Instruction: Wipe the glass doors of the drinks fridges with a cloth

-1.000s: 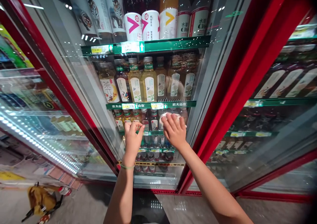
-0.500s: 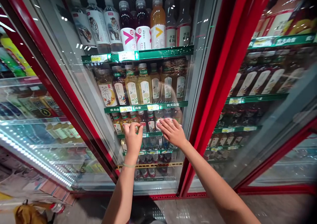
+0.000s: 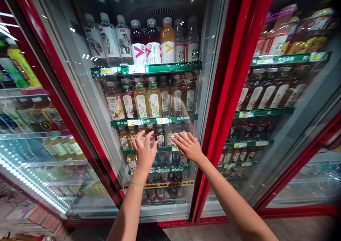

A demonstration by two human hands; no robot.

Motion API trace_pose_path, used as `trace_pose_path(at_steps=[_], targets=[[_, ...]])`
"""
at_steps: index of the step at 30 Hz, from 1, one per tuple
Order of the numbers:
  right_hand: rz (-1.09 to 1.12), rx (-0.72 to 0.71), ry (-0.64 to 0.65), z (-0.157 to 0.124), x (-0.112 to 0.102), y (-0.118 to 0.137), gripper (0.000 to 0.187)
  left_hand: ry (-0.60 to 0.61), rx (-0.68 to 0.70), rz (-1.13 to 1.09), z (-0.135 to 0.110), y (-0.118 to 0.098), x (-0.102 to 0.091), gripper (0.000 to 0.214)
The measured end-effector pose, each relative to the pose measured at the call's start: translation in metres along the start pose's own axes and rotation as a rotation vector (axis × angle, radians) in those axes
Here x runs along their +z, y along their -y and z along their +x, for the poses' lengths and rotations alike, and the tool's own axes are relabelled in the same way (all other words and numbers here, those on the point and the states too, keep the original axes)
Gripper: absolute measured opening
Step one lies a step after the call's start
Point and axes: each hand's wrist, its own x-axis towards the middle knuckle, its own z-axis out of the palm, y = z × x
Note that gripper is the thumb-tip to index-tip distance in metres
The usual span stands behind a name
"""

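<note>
My right hand (image 3: 188, 146) lies with its fingers stretched over a white cloth (image 3: 174, 138), pressing it against the glass door of a drinks fridge. Most of the cloth is hidden under the palm; a white edge shows by the fingertips. To the left, my left hand (image 3: 145, 148) is raised in front of the same door, its fingers curved and apart, holding nothing. Whether it touches the glass I cannot tell. A pale green band (image 3: 137, 183) circles the left wrist. Behind the glass, small bottles (image 3: 160, 136) stand in a row near both hands.
A red door frame (image 3: 226, 102) runs along the right side of this door. Tea bottles (image 3: 154, 99) and taller drinks (image 3: 167, 38) fill the upper shelves. Neighbouring fridges stand on both sides, with more bottles (image 3: 277, 92) to the right. Grey floor (image 3: 207, 232) shows below.
The fingers of my left hand have spread from a near pinch. My right hand and the cloth have shifted slightly right, towards the red frame. The view has tilted up a little.
</note>
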Motion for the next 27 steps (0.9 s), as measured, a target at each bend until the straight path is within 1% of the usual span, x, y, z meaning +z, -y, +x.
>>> trace_pose_path(at_steps=[1,4,5,6,7,9,10,11,12,13,16,17,18,19,21,22,23,24,25,27], targets=[[-0.019,0.081,-0.041,-0.001,0.0,-0.004,0.067,0.014,0.017,0.006,-0.003,0.001,0.003,0.044],[-0.09,0.427,-0.179,0.007,0.005,-0.009,0.071,0.069,0.046,0.017,-0.014,0.0,0.017,0.067],[-0.104,0.49,-0.195,0.01,0.007,-0.008,0.071,0.078,0.044,0.024,-0.018,0.001,0.022,0.071],[-0.105,0.49,-0.183,0.01,0.009,-0.005,0.071,0.079,0.036,0.034,-0.021,0.002,0.027,0.072],[-0.092,0.428,-0.142,0.008,0.01,-0.002,0.071,0.073,0.028,0.045,-0.024,0.004,0.032,0.072],[-0.046,0.203,-0.039,-0.004,0.01,0.002,0.068,0.048,0.025,0.067,-0.028,0.01,0.042,0.066],[-0.031,0.107,-0.007,-0.012,0.009,0.002,0.067,0.034,0.029,0.073,-0.029,0.013,0.045,0.063],[-0.029,0.063,-0.001,-0.018,0.007,0.001,0.067,0.023,0.033,0.076,-0.031,0.017,0.049,0.06],[-0.041,0.083,-0.026,-0.021,0.005,-0.002,0.068,0.013,0.033,0.077,-0.032,0.019,0.052,0.057],[-0.062,0.158,-0.076,-0.021,0.004,-0.005,0.07,0.006,0.027,0.077,-0.032,0.021,0.054,0.055],[-0.128,0.475,-0.234,-0.005,0.004,-0.011,0.073,0.004,-0.018,0.077,-0.034,0.022,0.058,0.052],[-0.134,0.525,-0.256,0.002,0.005,-0.01,0.073,0.009,-0.031,0.073,-0.034,0.022,0.059,0.052],[-0.129,0.511,-0.252,0.007,0.007,-0.008,0.072,0.014,-0.04,0.066,-0.034,0.022,0.059,0.052],[-0.113,0.431,-0.221,0.01,0.008,-0.004,0.071,0.022,-0.046,0.057,-0.034,0.021,0.058,0.051],[-0.071,0.171,-0.126,0.008,0.008,0.002,0.065,0.043,-0.056,0.039,-0.034,0.022,0.057,0.051],[-0.058,0.07,-0.094,0.004,0.008,0.003,0.063,0.051,-0.063,0.031,-0.034,0.022,0.057,0.05],[-0.055,0.033,-0.088,0.001,0.008,0.004,0.062,0.056,-0.07,0.026,-0.034,0.023,0.057,0.05],[-0.061,0.071,-0.111,-0.001,0.007,0.003,0.064,0.057,-0.078,0.023,-0.035,0.023,0.057,0.051],[-0.069,0.176,-0.158,0.0,0.007,0.002,0.067,0.055,-0.084,0.021,-0.035,0.024,0.058,0.05],[-0.08,0.456,-0.259,0.009,0.006,0.0,0.074,0.042,-0.087,0.022,-0.036,0.025,0.061,0.049]])
